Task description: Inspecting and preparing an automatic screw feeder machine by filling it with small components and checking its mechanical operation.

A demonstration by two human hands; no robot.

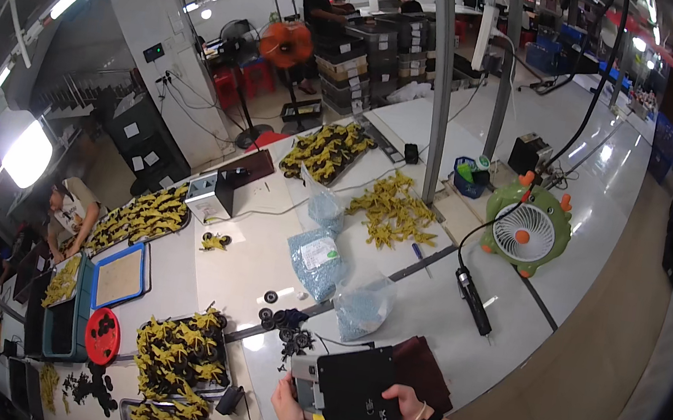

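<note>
At the near edge of the table, a black flat panel (354, 384) with small light markings is held between my two hands. It is joined to, or lies against, a grey boxy part (305, 380); which of the two I cannot tell. My left hand (289, 408) is closed along the grey side, its fingertips partly hidden. My right hand (410, 407) grips the right edge with the thumb on top and the other fingers out of sight. A dark red mat (427, 371) lies just beyond my right hand. Small black wheels (288, 323) are scattered past the grey part.
Trays of yellow and black toy motorcycles (178, 351) stand at left. Bags of small blue pieces (317, 263), a heap of yellow parts (392, 209), a black electric screwdriver (473, 300) and a green fan (524, 226) lie further off. A co-worker (77, 214) bends over trays at far left.
</note>
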